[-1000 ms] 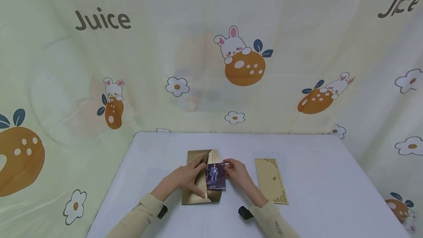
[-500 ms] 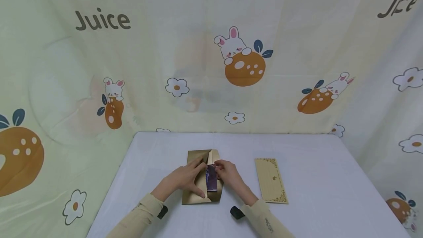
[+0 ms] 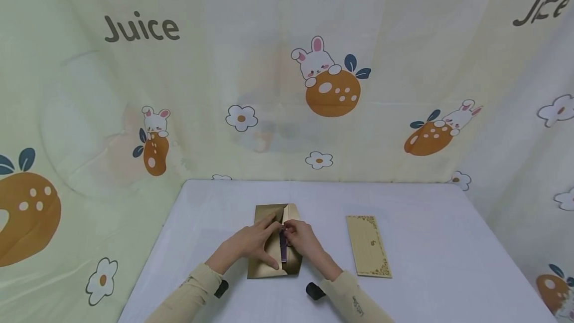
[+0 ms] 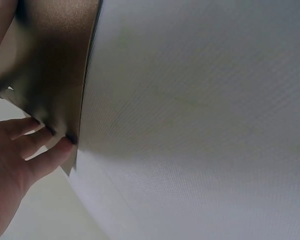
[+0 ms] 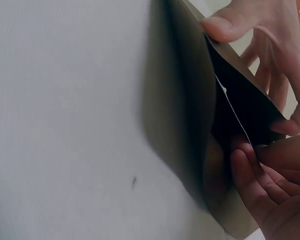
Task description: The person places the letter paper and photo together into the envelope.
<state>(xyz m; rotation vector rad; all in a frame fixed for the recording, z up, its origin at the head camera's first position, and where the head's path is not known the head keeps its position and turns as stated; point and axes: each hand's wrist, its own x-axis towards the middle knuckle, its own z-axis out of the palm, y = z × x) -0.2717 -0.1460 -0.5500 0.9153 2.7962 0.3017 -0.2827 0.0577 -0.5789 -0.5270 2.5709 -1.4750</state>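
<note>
A gold envelope (image 3: 264, 209) lies on the table with its flap side (image 3: 293, 264) toward the right. My left hand (image 3: 251, 243) rests on the envelope's left part with thumb and fingers spread; in the left wrist view its fingertips touch the envelope (image 4: 60, 30). My right hand (image 3: 302, 239) pinches the right edge of a photo (image 3: 283, 252) at the envelope's mouth. Only a narrow purple strip of the photo shows in the head view; the rest is inside. In the right wrist view the photo's thin edge (image 5: 236, 109) runs into the dark opening, between finger and thumb.
A tan card (image 3: 368, 245) with an ornate brown border lies to the right of the envelope. Beneath everything is a white table cover (image 3: 430, 253). A curtain (image 3: 269, 64) printed with rabbits and oranges hangs behind the table.
My right hand has moved left, pushing the photo deeper into the envelope; its visible part has shrunk from a full picture to a strip. The left hand and the envelope have stayed put.
</note>
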